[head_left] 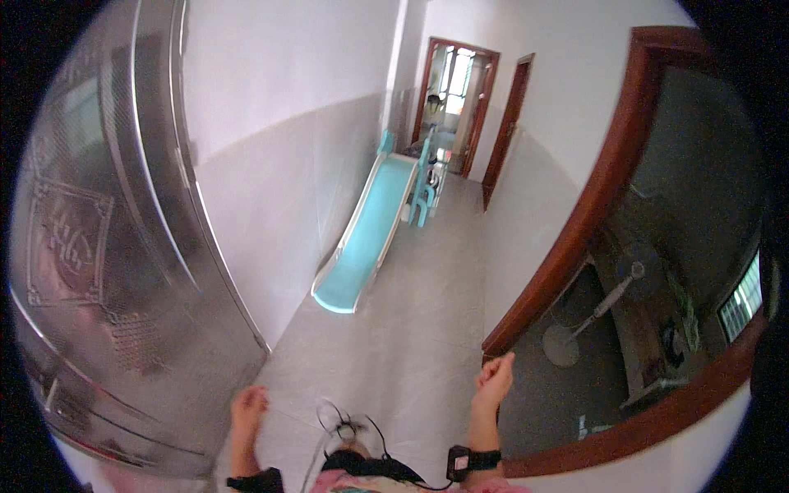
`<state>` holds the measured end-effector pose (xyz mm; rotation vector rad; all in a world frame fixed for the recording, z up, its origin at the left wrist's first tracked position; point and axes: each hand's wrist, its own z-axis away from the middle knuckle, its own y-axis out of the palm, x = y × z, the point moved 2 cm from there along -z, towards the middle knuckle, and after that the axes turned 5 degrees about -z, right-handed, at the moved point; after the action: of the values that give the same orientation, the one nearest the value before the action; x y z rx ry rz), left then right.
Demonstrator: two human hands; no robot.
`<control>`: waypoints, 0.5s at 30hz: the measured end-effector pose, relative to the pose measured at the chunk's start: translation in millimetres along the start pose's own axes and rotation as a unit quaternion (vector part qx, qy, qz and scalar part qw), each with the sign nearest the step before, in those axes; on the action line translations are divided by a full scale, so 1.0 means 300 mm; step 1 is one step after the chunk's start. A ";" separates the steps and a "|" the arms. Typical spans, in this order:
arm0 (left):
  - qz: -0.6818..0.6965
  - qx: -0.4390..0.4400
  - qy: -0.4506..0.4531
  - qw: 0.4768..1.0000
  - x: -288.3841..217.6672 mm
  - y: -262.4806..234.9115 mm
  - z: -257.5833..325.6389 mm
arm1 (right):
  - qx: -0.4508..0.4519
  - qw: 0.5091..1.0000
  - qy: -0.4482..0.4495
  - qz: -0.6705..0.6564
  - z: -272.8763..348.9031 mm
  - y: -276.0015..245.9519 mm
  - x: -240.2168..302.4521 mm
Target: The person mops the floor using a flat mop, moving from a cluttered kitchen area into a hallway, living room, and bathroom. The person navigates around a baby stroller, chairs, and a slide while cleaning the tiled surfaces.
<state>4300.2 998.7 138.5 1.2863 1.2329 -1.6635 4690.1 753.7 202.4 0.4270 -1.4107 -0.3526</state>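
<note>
My left hand point(249, 404) is held out low on the left, its fingers curled in and nothing showing in them. On the right, my right hand point(495, 380) is raised with its fingers folded into a loose fist, also with nothing visible inside. It is nearest to the dark red door frame point(567, 255). A black band with a small box point(470, 463) wraps my right wrist, and another black band point(256, 481) sits on the left forearm. Thin black cables point(349, 423) loop in front of my body between the arms.
A turquoise child's slide point(368, 234) stands ahead along the left wall. A patterned metal door point(90, 246) is at the left. Through the right doorway are a dim room and a standing fan point(604, 308). Grey tiled floor point(427, 304) leads to a far doorway point(454, 107).
</note>
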 end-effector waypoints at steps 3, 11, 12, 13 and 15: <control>-0.012 -0.114 -0.047 0.992 0.063 -0.044 -0.193 | 0.120 0.992 0.010 -0.040 -0.306 0.225 -0.131; 0.003 -0.001 0.024 1.000 -0.193 0.815 -1.271 | 0.032 0.997 -0.021 0.073 -1.104 0.689 -0.331; 0.018 0.052 0.064 0.996 -0.280 0.999 -1.393 | 0.011 0.997 -0.039 0.072 -1.214 0.723 -0.327; -0.009 0.091 0.107 0.990 -0.375 1.155 -1.497 | -0.004 0.996 -0.060 0.066 -1.294 0.763 -0.325; -0.021 0.167 0.206 0.964 -0.550 1.474 -1.679 | -0.049 0.996 -0.053 0.049 -1.495 0.809 -0.337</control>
<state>4903.1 1334.8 149.8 1.9001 1.2491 -1.7415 5117.9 1048.7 185.0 0.2617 -1.5050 -0.3668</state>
